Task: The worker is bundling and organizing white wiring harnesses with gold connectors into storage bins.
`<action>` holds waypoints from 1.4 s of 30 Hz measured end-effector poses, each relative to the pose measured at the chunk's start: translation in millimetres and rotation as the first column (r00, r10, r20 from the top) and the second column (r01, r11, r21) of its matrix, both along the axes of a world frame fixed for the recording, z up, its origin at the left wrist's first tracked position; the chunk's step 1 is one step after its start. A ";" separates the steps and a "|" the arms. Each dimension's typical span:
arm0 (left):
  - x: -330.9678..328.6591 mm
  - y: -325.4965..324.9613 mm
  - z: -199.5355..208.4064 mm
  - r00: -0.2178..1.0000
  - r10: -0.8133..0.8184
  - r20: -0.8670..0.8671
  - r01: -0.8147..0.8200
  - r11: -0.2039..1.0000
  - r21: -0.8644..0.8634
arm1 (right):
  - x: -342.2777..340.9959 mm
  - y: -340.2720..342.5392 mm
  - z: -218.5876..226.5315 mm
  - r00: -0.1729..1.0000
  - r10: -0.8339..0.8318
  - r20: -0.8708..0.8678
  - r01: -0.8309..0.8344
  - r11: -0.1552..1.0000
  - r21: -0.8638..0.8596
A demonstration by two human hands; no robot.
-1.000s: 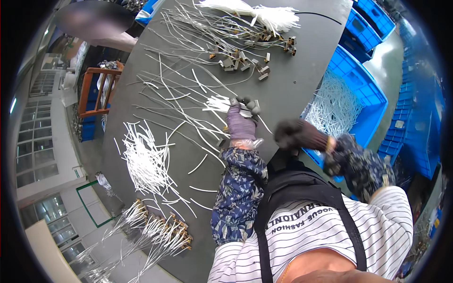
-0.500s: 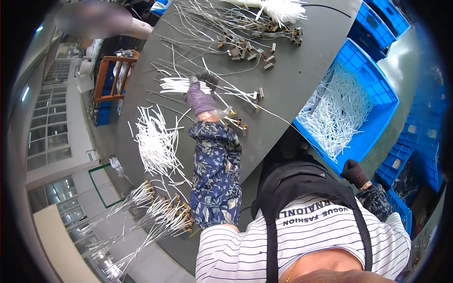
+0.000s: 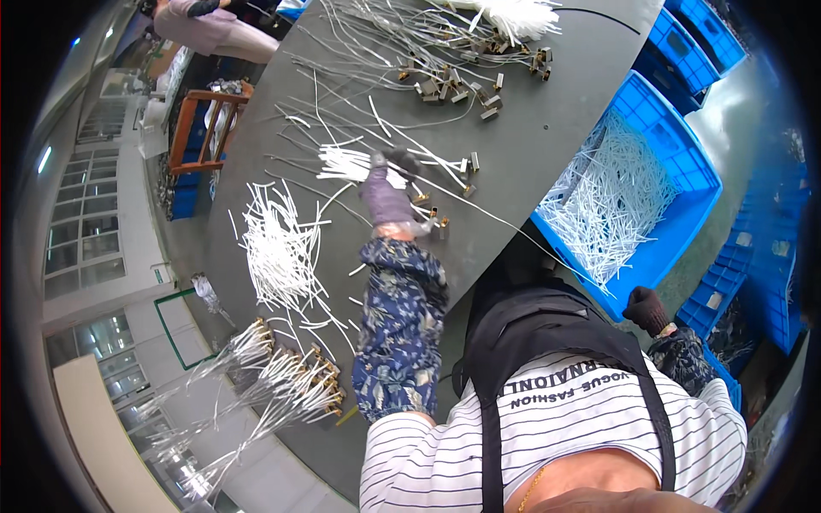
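My left hand (image 3: 390, 183), in a dark glove, is closed around a bundle of short white tubes (image 3: 342, 163) just above the grey table. Thin wires with small metal connectors (image 3: 469, 162) lie just right of this hand, and more brassy connector ends (image 3: 436, 214) lie below it. My right hand (image 3: 646, 309), also gloved, is curled into a fist by the near corner of a blue crate (image 3: 684, 248). Whether something is inside that fist is hidden. A heap of loose white tubes (image 3: 280, 252) lies on the table left of my left forearm.
Many wires with metal connectors (image 3: 449, 85) cover the far part of the grey table (image 3: 505, 201). Wired bundles (image 3: 295, 380) hang over its near left edge. White tubes fill much of the blue crate, and more blue crates (image 3: 684, 47) stand beyond. Another person (image 3: 214, 30) is at far left.
My left hand has moved right and slightly nearer, carrying the bundle of white tubes along the table. My right hand stays by the crate's corner.
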State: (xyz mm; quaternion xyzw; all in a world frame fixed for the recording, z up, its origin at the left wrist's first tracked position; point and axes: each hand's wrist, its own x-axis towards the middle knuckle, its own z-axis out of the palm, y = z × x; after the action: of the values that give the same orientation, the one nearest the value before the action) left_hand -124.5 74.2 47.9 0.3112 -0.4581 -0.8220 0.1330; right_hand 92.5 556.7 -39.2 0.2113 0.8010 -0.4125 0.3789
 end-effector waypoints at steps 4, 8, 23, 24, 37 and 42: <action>-5.4 -18.3 8.9 0.996 -0.004 -0.093 0.000 0.999 -0.043 | -3.5 -1.5 10.9 0.989 -0.056 0.138 0.049 0.998 0.050; -7.3 -21.0 14.0 0.998 0.058 -0.017 -0.059 0.998 -0.020 | -8.8 -6.6 14.4 0.985 -0.015 0.170 0.013 1.000 0.011; 56.0 68.3 -6.2 0.760 -0.638 0.123 0.639 0.768 0.040 | -33.2 -51.9 20.3 0.991 -0.084 0.105 0.111 0.952 -0.285; 58.9 71.8 -6.3 0.730 -0.670 0.138 0.660 0.743 0.114 | -39.9 -57.6 19.0 0.993 -0.099 0.069 0.118 0.913 -0.390; 48.2 26.6 -21.4 0.814 -0.234 0.531 0.447 0.837 -0.316 | -201.0 -246.0 80.7 0.882 0.266 -0.389 -0.448 0.731 -0.514; 42.4 -50.9 -29.1 0.836 -0.089 0.541 0.418 0.742 -0.523 | -311.0 -268.0 76.3 0.262 0.595 -0.760 -0.338 0.794 0.505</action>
State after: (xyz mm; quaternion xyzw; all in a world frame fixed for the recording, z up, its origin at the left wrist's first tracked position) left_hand -82.1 23.3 18.8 0.3762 -0.7603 -0.5296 -0.0077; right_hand -218.5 288.6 37.1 -0.2448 0.9424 -0.2260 -0.0300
